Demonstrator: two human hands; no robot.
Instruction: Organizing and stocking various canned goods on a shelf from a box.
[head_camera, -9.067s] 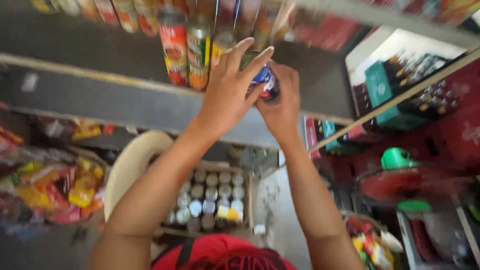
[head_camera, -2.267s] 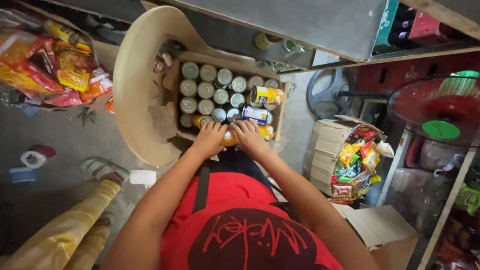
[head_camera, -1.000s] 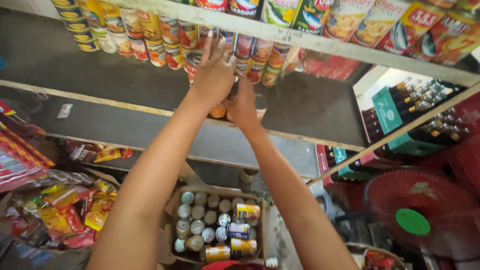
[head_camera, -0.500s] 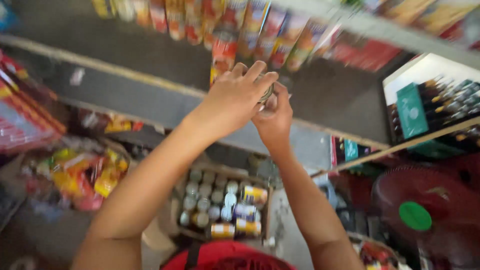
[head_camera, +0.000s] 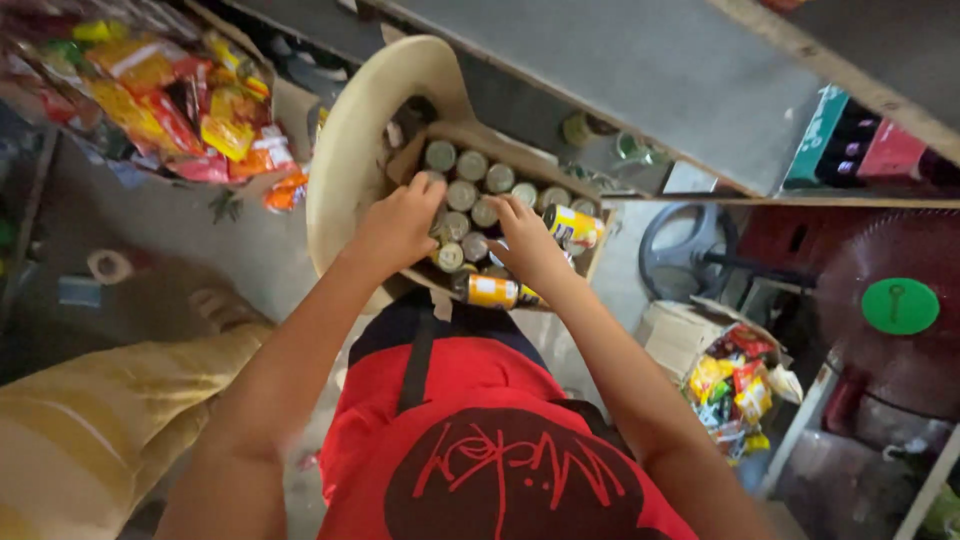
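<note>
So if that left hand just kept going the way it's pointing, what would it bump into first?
Most likely the upright cans packed in the cardboard box. The left hand already reaches down over their silver tops; whether it touches them is unclear.

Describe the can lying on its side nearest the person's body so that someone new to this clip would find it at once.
Start at the cream plastic chair and the cardboard box of cans on its seat. Most cans there stand upright, showing round silver tops. At the box's near edge, just below the right hand, the orange-yellow can lies on its side, showing its label; a second sideways can lies farther back.
</note>
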